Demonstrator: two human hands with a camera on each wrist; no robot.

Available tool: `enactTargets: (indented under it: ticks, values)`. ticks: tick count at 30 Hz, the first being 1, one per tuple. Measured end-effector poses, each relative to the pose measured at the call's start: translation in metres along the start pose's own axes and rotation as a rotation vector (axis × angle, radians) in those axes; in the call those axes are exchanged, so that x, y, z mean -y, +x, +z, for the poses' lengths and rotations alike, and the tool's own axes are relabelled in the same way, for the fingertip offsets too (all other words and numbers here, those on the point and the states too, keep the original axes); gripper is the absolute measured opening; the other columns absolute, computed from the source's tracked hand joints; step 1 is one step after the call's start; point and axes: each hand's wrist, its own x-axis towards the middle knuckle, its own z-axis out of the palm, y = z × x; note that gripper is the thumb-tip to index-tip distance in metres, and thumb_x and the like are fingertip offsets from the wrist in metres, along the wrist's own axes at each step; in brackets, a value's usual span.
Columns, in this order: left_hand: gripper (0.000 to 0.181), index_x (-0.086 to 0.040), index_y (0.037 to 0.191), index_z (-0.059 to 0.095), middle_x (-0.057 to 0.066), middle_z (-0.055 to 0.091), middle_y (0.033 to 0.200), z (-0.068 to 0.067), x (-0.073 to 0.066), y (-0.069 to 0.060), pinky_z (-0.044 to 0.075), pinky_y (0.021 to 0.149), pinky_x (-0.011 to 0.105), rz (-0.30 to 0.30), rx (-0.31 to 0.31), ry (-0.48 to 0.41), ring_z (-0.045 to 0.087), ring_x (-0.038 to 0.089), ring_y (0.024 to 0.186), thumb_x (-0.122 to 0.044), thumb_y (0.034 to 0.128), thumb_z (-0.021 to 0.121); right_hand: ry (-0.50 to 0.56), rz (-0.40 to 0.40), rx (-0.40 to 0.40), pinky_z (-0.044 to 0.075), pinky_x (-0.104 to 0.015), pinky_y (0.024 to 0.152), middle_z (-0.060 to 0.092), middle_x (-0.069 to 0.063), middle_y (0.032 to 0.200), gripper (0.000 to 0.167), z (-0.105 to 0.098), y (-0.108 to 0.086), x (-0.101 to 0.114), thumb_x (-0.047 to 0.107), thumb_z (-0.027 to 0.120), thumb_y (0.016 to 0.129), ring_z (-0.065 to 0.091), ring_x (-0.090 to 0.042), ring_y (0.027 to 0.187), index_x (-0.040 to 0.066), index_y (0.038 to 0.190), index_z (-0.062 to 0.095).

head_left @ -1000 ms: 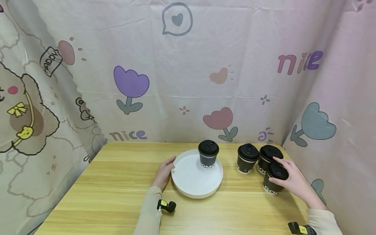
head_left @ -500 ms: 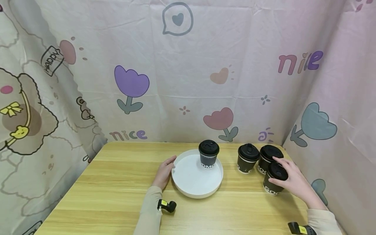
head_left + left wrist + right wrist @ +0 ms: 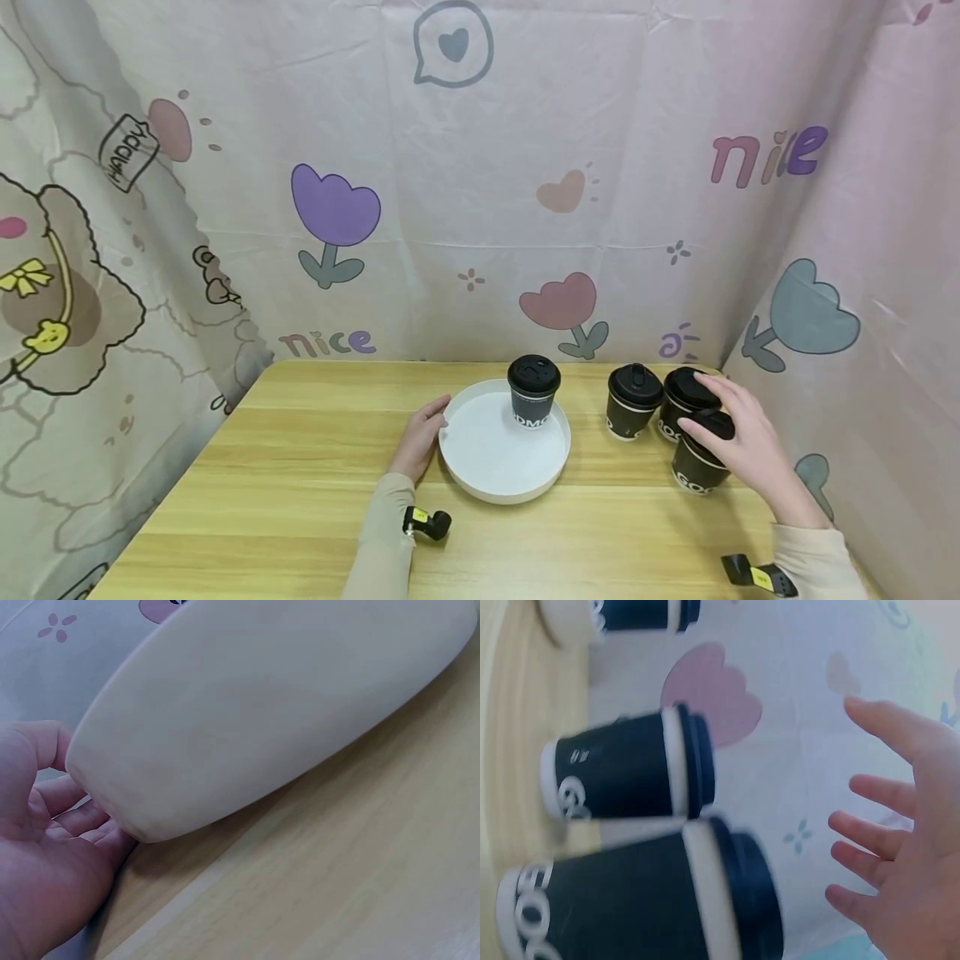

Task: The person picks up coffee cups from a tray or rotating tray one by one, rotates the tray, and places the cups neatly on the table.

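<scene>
In the head view, my left hand (image 3: 417,440) holds the left edge of a round white tray (image 3: 498,467). The left wrist view shows curled fingers (image 3: 79,817) against the tray's rim and side. A black paper coffee cup (image 3: 532,407) with a black lid stands upright at the tray's back right. Over the front cup (image 3: 697,467) of the right-hand group hovers my right hand (image 3: 750,442), fingers spread, partly covering the lid. In the right wrist view that hand is apart from the cups and holds nothing. Two more lidded cups, a left one (image 3: 632,404) and a right one (image 3: 678,404), stand behind.
All this is on a wooden table (image 3: 300,475). A printed curtain (image 3: 450,183) hangs behind the table's back edge and along both sides. The cups at the right stand close together near the table's right edge.
My right hand has lifted off the front cup and its fingers have spread, while that cup stays in place. The left hand and tray have not moved.
</scene>
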Motion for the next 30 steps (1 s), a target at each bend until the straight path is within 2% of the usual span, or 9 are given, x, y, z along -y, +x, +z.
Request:
enactTargets:
  ticks: [5, 8, 10, 12, 13, 16, 20, 24, 30]
  values:
    - [0.062, 0.008, 0.145, 0.036, 0.028, 0.033, 0.153, 0.003, -0.003, -0.001, 0.027, 0.120, 0.048, -0.002, 0.002, -0.003, 0.030, 0.038, 0.145, 0.006, 0.0834, 0.040, 0.042, 0.004, -0.063, 0.033, -0.070, 0.100, 0.047, -0.022, 0.143, 0.065, 0.006, 0.008, 0.025, 0.022, 0.073, 0.086, 0.042, -0.046, 0.128, 0.018, 0.145, 0.046]
    - [0.062, 0.008, 0.145, 0.036, 0.028, 0.033, 0.154, 0.004, -0.004, -0.001, 0.026, 0.121, 0.048, -0.005, 0.003, -0.005, 0.030, 0.037, 0.145, 0.006, 0.0838, 0.040, 0.067, -0.009, -0.102, 0.041, -0.036, 0.109, 0.051, -0.019, 0.140, 0.061, 0.015, 0.013, 0.034, 0.020, 0.071, 0.088, 0.048, -0.021, 0.127, 0.018, 0.144, 0.048]
    - [0.062, 0.008, 0.145, 0.036, 0.028, 0.032, 0.154, 0.004, -0.005, -0.001, 0.026, 0.121, 0.047, -0.009, 0.004, -0.007, 0.029, 0.037, 0.145, 0.007, 0.0836, 0.040, 0.092, -0.025, -0.121, 0.037, -0.011, 0.105, 0.053, -0.019, 0.138, 0.059, 0.024, 0.016, 0.038, 0.019, 0.069, 0.089, 0.047, -0.002, 0.123, 0.015, 0.144, 0.048]
    - [0.062, 0.008, 0.145, 0.036, 0.028, 0.032, 0.154, 0.004, -0.005, -0.001, 0.026, 0.121, 0.047, -0.009, 0.002, -0.005, 0.030, 0.037, 0.145, 0.006, 0.0829, 0.040, 0.133, -0.027, -0.118, 0.028, 0.005, 0.098, 0.054, -0.017, 0.137, 0.057, 0.034, 0.020, 0.043, 0.019, 0.068, 0.091, 0.042, 0.013, 0.119, 0.012, 0.143, 0.048]
    - [0.062, 0.008, 0.145, 0.037, 0.028, 0.033, 0.153, 0.004, -0.005, -0.001, 0.026, 0.121, 0.047, -0.010, -0.001, -0.004, 0.030, 0.037, 0.145, 0.007, 0.0825, 0.041, 0.153, -0.026, -0.111, 0.029, 0.005, 0.098, 0.054, -0.017, 0.138, 0.056, 0.038, 0.022, 0.046, 0.020, 0.067, 0.091, 0.041, 0.015, 0.120, 0.010, 0.143, 0.048]
    - [0.063, 0.007, 0.144, 0.038, 0.027, 0.034, 0.153, 0.004, -0.004, 0.000, 0.027, 0.120, 0.047, -0.010, -0.007, 0.008, 0.031, 0.037, 0.144, 0.006, 0.0819, 0.041, 0.212, -0.009, -0.077, 0.034, 0.001, 0.100, 0.055, -0.018, 0.138, 0.054, 0.053, 0.027, 0.052, 0.020, 0.065, 0.093, 0.050, -0.003, 0.126, 0.006, 0.142, 0.048]
    - [0.063, 0.006, 0.145, 0.039, 0.025, 0.035, 0.153, 0.003, -0.003, 0.000, 0.028, 0.120, 0.046, -0.019, -0.015, 0.013, 0.032, 0.036, 0.144, 0.005, 0.0819, 0.042, 0.288, 0.037, -0.025, 0.044, -0.018, 0.105, 0.054, -0.021, 0.138, 0.053, 0.075, 0.036, 0.056, 0.022, 0.063, 0.094, 0.052, -0.032, 0.127, 0.004, 0.142, 0.047]
    - [0.062, 0.005, 0.146, 0.038, 0.024, 0.035, 0.154, 0.001, -0.002, 0.000, 0.028, 0.120, 0.046, -0.025, -0.014, 0.012, 0.032, 0.035, 0.145, 0.005, 0.0831, 0.042, 0.370, 0.111, 0.029, 0.045, -0.043, 0.107, 0.054, -0.025, 0.138, 0.053, 0.096, 0.044, 0.059, 0.021, 0.061, 0.096, 0.051, -0.038, 0.128, 0.000, 0.141, 0.046]
    - [0.062, 0.004, 0.146, 0.037, 0.024, 0.033, 0.155, 0.000, -0.002, 0.001, 0.026, 0.121, 0.046, -0.033, -0.011, 0.010, 0.031, 0.035, 0.145, 0.005, 0.0844, 0.042, 0.443, 0.223, 0.105, 0.045, -0.048, 0.108, 0.053, -0.029, 0.137, 0.053, 0.128, 0.050, 0.057, 0.016, 0.061, 0.095, 0.052, -0.040, 0.127, -0.005, 0.140, 0.045]
